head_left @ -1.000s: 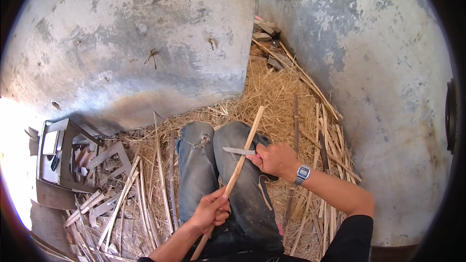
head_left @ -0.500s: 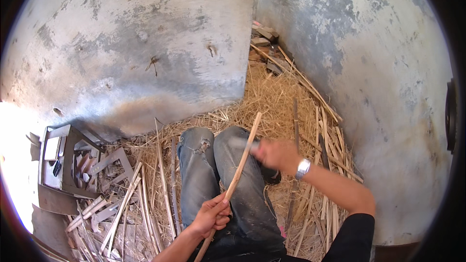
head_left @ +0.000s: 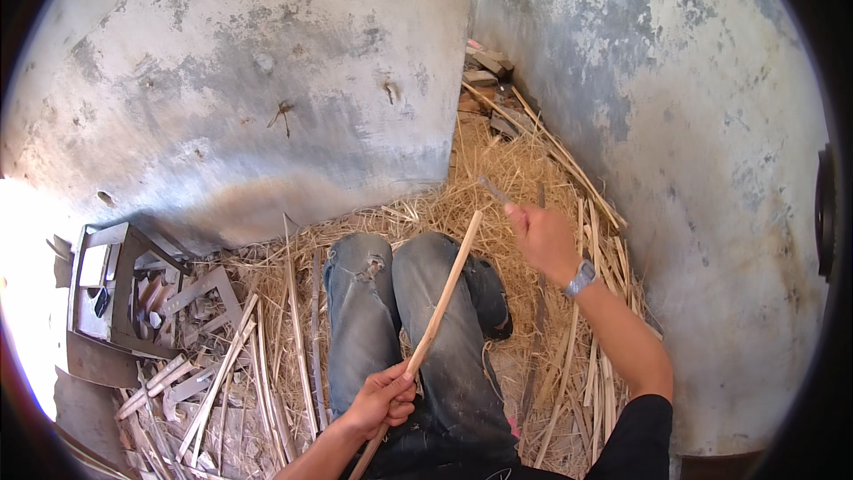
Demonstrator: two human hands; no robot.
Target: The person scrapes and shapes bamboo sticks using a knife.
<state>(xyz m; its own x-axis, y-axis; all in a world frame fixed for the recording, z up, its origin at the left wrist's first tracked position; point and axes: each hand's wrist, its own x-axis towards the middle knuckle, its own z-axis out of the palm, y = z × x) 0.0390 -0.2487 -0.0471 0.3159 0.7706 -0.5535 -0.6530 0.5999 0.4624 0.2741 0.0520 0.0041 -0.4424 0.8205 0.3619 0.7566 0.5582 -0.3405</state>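
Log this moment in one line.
left hand: grips wooden strip | right hand: holds knife | knife: apart from strip, near far end

Gap between stick [head_left: 444,298] and knife [head_left: 494,188], wall [head_left: 711,213] right

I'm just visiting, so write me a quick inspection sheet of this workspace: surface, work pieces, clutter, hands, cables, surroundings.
Surface: floor, strewn with pale shavings
Job's things: wooden strip, slanting in front of the jeans; knife, apart from it in view
Clutter: loose strips at right; grey frame at left
Hands: left hand grips the wooden strip; right hand holds the knife
Cables: nothing seen
Surroundings: worn, stained walls
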